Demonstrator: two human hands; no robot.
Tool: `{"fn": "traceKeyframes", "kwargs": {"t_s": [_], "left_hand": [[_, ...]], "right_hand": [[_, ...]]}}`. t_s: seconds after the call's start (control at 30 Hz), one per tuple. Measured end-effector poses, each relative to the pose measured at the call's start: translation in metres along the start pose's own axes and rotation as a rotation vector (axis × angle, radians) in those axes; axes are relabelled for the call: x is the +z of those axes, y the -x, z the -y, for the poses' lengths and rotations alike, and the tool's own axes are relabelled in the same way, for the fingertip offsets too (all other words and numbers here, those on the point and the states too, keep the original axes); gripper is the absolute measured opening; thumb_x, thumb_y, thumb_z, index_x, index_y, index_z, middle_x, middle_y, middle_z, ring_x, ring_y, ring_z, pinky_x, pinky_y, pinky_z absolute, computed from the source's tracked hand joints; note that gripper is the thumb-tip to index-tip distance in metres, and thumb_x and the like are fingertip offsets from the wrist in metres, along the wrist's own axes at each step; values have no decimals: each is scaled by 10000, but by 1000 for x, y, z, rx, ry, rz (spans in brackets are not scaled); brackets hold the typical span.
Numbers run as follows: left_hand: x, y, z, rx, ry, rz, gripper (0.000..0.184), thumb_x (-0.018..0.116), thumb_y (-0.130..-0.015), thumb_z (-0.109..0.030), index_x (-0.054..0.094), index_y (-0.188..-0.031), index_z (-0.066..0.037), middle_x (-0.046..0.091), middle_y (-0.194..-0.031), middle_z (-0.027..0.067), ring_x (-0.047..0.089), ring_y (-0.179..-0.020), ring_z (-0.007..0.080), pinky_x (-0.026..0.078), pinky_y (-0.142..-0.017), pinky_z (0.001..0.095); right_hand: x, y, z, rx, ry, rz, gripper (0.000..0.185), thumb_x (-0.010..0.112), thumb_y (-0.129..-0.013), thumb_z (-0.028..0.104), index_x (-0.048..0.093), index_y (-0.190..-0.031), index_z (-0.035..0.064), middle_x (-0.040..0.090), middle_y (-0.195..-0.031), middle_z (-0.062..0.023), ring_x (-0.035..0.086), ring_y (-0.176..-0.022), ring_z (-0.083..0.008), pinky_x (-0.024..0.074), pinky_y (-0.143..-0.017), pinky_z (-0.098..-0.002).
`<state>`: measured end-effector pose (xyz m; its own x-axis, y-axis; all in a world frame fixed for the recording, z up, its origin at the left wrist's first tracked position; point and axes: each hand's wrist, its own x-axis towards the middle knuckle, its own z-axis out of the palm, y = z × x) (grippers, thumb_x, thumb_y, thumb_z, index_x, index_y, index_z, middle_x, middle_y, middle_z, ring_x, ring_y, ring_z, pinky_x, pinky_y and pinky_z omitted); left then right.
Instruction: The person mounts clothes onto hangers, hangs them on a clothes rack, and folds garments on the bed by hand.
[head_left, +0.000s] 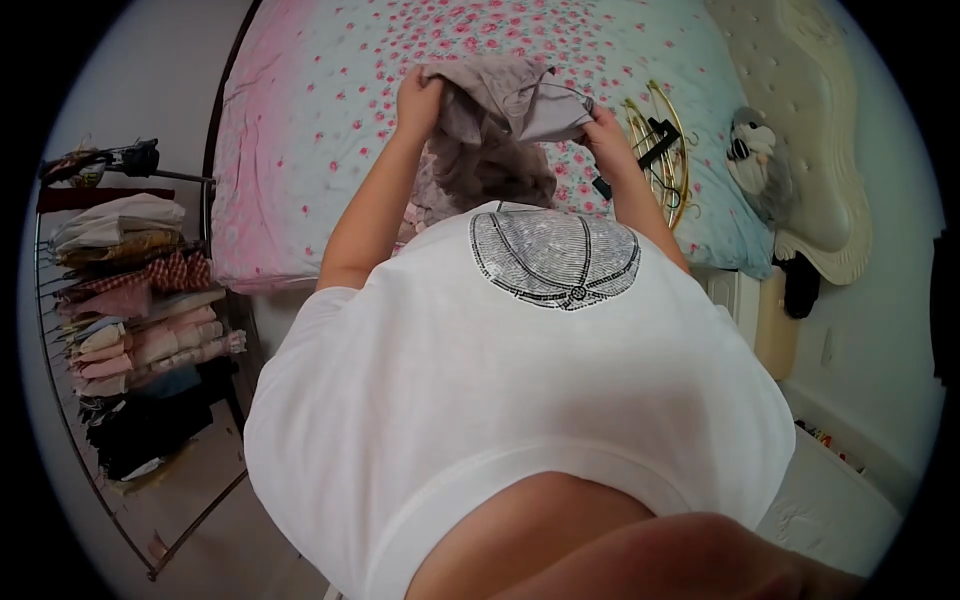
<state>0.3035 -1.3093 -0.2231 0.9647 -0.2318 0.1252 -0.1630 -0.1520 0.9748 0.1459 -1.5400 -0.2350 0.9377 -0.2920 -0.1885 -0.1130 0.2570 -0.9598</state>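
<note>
A greyish-mauve, soft-looking cloth garment (490,150) is held up over the bed in the head view, its exact kind hidden by its folds. My left hand (418,102) is closed on its upper left edge. On the other side, my right hand (608,138) pinches a smoother, paler grey part of it. The lower portion hangs bunched in front of my white shirt. Just right of my right hand lie several gold hangers (683,180) with a black hanger (657,145) among them.
Beneath the garment is a bed with a floral cover (330,130). A padded headboard (800,70) and a grey-and-white plush toy (755,150) are at the right. Left of the bed stands a clothes rack (50,330) full of hanging clothes (150,340).
</note>
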Motion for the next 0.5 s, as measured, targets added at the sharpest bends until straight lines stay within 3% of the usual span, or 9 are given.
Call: {"fn": "traceKeyframes", "kwargs": {"t_s": [0.07,0.1,0.2,0.27,0.3,0.4,0.43,0.5], "left_hand": [[5,8,13,122,-400,89,317,570,-731,-199,562,-1014,-54,602,-864,122,577,-779,242,449,-714,339],[9,1,45,74,-322,219,394,600,-713,-234,548,-1063,-61,577,-975,135,564,-872,263,441,-774,329],[38,21,53,139,-317,489,448,607,-736,-171,487,-1149,-47,548,-1084,109,510,-1014,211,387,-878,328],[53,47,18,193,-239,586,533,628,-735,-197,431,-1211,-60,503,-1163,103,470,-1079,203,355,-919,324],[60,48,17,345,-245,655,605,644,-710,-253,403,-1222,-38,484,-1177,130,488,-1069,215,398,-868,323],[75,56,10,281,48,829,526,626,-736,-197,424,-1194,-35,525,-1127,115,524,-1005,190,418,-836,301],[74,57,10,152,-60,850,391,597,-770,-147,480,-1125,-31,583,-1010,86,559,-917,160,436,-789,277],[77,53,19,113,-109,856,298,574,-792,-142,515,-1061,-27,601,-941,69,573,-876,152,438,-771,274]], "right_hand": [[0,-8,-9,-15,115,26,268,561,-791,161,521,-1011,14,536,-836,-12,469,-708,-83,376,-615,-227],[8,-6,-6,-14,123,36,277,577,-785,165,523,-1013,17,534,-829,-10,463,-695,-81,369,-601,-226],[18,-4,-11,40,98,137,284,612,-778,181,535,-1008,33,535,-813,-10,463,-677,-76,368,-588,-218],[25,-1,-9,81,158,199,261,599,-789,180,541,-1002,41,539,-817,-9,470,-689,-71,374,-591,-210],[29,0,-8,65,161,227,260,593,-794,178,539,-1008,40,544,-828,-10,479,-704,-70,383,-600,-207],[38,5,-2,10,172,306,258,574,-809,172,536,-1026,38,561,-861,-13,507,-748,-68,409,-630,-200],[39,7,6,59,150,339,270,559,-818,161,524,-1053,33,572,-880,-21,526,-777,-78,425,-664,-208],[35,7,4,-3,89,293,274,553,-831,178,523,-1056,23,572,-861,-17,528,-774,-87,423,-690,-217]]}}
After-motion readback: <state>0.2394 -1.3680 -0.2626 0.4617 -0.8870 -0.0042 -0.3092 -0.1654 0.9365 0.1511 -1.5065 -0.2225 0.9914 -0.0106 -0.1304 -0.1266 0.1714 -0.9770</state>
